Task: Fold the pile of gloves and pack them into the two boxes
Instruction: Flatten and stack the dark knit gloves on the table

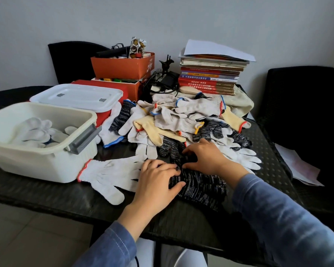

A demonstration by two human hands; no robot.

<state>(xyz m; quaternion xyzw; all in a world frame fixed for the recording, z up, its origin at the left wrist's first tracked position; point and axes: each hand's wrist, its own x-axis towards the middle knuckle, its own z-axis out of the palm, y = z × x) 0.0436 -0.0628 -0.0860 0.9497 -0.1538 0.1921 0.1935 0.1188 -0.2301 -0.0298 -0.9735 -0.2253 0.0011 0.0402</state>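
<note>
So the dark glove [202, 187] is lying at the near edge of the table [181, 224], right in front of the person. The left hand [158, 180] is holding its left side between thumb and curled fingers, and the right hand [206, 157] is pinching the glove's finger end just beyond that. A white glove [108, 174] is lying flat just left of them, partly under the left hand. The pile [174, 120] is sitting behind, mid-table. The open box [46, 168] is standing at the left with packed gloves [37, 130] inside, and the lidded box [75, 97] is sitting right behind it. The table itself is black and textured. Books [208, 78] and orange boxes [121, 68] are stacking up along the back, against a plain grey wall [162, 20]. A dark chair [305, 105] is standing on the right, with pale floor [37, 232] tiles showing below.
</note>
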